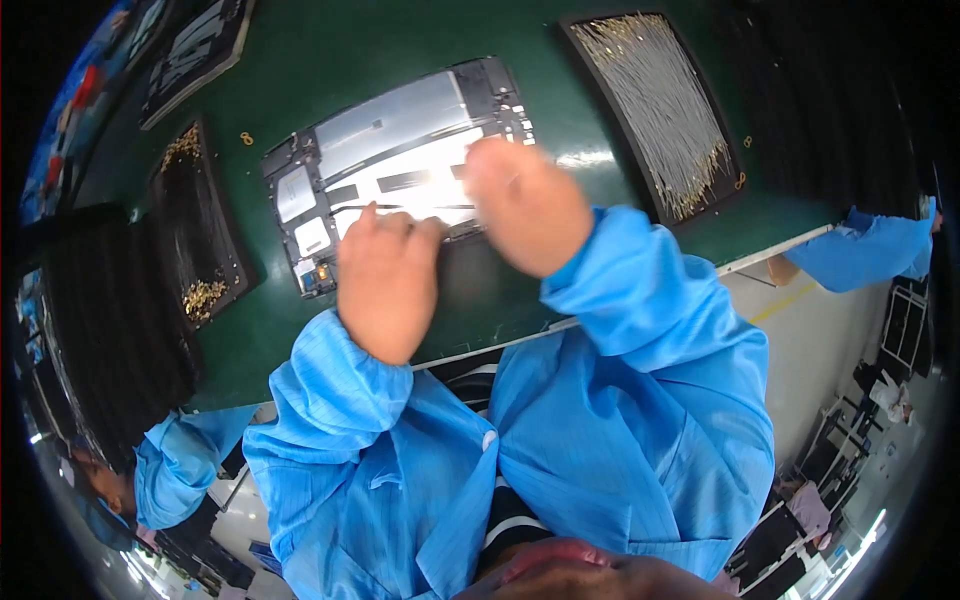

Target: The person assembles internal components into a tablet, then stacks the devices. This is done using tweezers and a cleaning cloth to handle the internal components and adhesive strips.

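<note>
An opened tablet-like device [390, 110] lies slightly askew on the green table, its silver battery panels, black strips and small circuit parts exposed. My left hand [388, 280] rests at its near edge, fingers spread over the lower panel beside a thin dark cable. Over the device's right half, my right hand [530, 205] is blurred by motion. Its fingers are curled in, and whatever they may hold is hidden.
To the right, a black tray [722, 135] holds many grey cables with gold ends. Another tray [228, 215] at left holds black cables with gold ends. Dark stacks flank both sides. Small yellow loops [247, 139] lie on the table. Co-workers' blue sleeves [865, 250] show at both sides.
</note>
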`<state>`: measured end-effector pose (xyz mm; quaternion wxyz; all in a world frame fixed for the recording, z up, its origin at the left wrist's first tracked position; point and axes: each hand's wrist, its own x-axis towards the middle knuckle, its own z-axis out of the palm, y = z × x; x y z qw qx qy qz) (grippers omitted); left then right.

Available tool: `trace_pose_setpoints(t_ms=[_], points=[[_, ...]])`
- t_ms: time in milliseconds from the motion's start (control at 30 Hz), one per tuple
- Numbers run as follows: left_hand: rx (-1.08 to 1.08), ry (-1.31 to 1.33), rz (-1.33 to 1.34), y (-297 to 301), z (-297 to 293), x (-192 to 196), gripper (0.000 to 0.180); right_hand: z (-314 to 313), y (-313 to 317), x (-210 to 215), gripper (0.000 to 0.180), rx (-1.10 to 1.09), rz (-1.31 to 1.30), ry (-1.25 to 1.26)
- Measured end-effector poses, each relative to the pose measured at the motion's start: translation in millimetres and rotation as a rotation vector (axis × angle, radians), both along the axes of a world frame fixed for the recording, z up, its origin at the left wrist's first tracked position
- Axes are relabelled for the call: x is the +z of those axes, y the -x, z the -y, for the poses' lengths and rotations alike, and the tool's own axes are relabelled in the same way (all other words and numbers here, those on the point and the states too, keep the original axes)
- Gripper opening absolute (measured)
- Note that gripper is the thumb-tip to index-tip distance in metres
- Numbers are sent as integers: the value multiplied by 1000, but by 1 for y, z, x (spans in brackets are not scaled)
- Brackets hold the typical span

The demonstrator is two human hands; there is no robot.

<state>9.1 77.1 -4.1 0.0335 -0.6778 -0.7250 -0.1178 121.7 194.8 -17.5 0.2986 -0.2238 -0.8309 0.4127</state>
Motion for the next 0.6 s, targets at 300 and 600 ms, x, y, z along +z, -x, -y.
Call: trace_pose_setpoints(t_ms=[300, 600], points=[[817, -116, 733, 54, 57, -21, 43, -18, -52, 16, 53, -167, 649, 1026], [802, -603, 838, 72, 17, -49, 41, -67, 27, 32, 36, -176, 141, 1116]])
